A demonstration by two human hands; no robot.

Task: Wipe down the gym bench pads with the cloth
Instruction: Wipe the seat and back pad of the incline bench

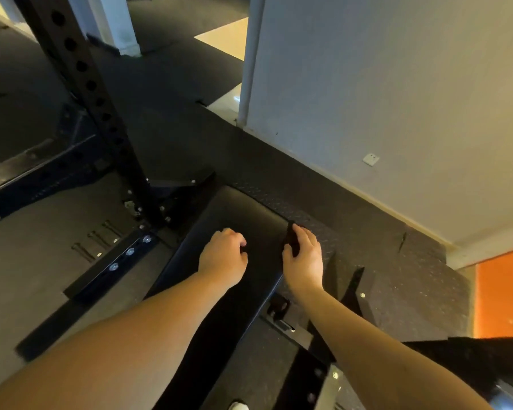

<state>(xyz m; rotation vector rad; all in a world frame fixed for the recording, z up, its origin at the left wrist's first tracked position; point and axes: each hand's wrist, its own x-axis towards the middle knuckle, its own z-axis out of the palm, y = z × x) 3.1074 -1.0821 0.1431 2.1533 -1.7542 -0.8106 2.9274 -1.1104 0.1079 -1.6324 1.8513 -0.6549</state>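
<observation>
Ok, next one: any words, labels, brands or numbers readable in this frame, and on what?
None can be read. The bench pad, the cloth gripped in the right hand, the rack upright and the wall plate show no lettering.

Bench pad (pixel 234 208) fills centre frame, left hand (pixel 222 258) over it. Right hand (pixel 304 258) holds the cloth (pixel 290 236) at its right edge. Rack upright (pixel 80 72) stands upper left.
</observation>
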